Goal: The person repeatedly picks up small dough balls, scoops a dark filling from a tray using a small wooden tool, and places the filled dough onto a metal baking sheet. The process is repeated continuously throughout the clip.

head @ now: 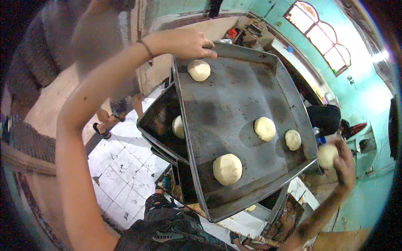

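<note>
A dark metal baking tray (229, 103) with raised sides sits before me on top of other trays. Several pale dough balls lie apart on it, including one near the far left corner (198, 70), a large one near the front (227, 169) and one right of centre (264, 129). My left hand (196, 45) reaches over the far left corner, its fingers at the rim just above a dough ball; whether they grip the rim is unclear. Beyond the tray's right edge, my right hand (344, 164) holds another dough ball (327, 157).
A lower tray (160, 122) juts out at the left with a partly hidden dough ball (178, 127). White floor tiles (122, 175) stretch to the left, where another person's sandalled foot (102, 130) shows. A dark tray (276, 204) is below right. A long counter (295, 59) runs along the green wall.
</note>
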Motion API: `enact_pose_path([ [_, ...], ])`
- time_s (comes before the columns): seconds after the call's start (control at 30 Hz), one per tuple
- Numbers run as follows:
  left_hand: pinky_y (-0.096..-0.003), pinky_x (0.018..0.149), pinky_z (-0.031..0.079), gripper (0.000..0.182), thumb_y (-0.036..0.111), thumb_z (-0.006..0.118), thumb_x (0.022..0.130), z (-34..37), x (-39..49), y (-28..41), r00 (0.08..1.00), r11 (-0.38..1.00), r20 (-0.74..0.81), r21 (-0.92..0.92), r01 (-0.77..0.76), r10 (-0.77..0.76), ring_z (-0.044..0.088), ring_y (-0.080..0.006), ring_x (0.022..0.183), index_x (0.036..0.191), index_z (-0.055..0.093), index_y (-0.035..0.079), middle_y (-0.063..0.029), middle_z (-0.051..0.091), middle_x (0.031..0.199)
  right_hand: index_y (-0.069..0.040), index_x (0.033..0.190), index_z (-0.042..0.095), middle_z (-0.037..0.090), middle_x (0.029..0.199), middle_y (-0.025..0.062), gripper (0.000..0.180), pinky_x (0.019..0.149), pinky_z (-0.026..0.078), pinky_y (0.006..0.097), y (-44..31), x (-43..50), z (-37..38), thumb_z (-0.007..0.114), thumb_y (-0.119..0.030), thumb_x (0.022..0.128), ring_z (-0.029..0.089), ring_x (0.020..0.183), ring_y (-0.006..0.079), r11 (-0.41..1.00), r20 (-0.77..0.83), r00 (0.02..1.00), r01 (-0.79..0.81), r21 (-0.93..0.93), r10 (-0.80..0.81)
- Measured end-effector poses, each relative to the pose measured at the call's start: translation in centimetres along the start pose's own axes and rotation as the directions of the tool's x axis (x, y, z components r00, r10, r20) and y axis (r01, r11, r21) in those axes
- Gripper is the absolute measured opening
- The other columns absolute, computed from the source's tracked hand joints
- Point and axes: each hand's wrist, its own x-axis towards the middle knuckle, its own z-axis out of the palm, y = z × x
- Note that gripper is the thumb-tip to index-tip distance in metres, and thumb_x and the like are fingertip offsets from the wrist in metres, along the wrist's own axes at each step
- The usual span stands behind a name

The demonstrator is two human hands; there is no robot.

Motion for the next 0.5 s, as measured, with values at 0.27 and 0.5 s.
enact_pose_path([
  [0.27, -0.0424, 0.100, 0.047, 0.035, 0.023, 0.054, 0.093, 0.5, -3.5, 4.3, 0.989, 0.888, -0.050, -0.449, 0.100, -0.137, 0.061, -0.0362, 0.112, 0.117, 0.065, 0.000, -0.0191, 0.064, 0.120, -0.001, 0.131, 0.055, 0.064, 0.110, 0.0094, 0.053, 0.060, 0.053, 0.0267, -5.2, 23.8, 9.4, 0.063, -0.039, 0.094, 0.063, 0.082, 0.0144, 0.998, 0.314, 0.949, -0.052, 0.036, 0.038],
  [0.5, -0.0452, 0.093, 0.049, 0.035, 0.022, 0.049, 0.091, 1.1, -3.9, 4.3, 0.975, 0.895, -0.123, -0.432, 0.115, -0.185, 0.064, -0.0375, 0.103, 0.111, 0.068, 0.001, -0.0196, 0.067, 0.109, -0.004, 0.127, 0.060, 0.068, 0.099, 0.0161, 0.065, 0.059, 0.059, 0.0344, -1.1, 30.3, 9.7, 0.057, -0.059, 0.093, 0.071, 0.079, 0.0222, 0.856, -0.085, 0.979, -0.203, -0.475, 0.185],
])
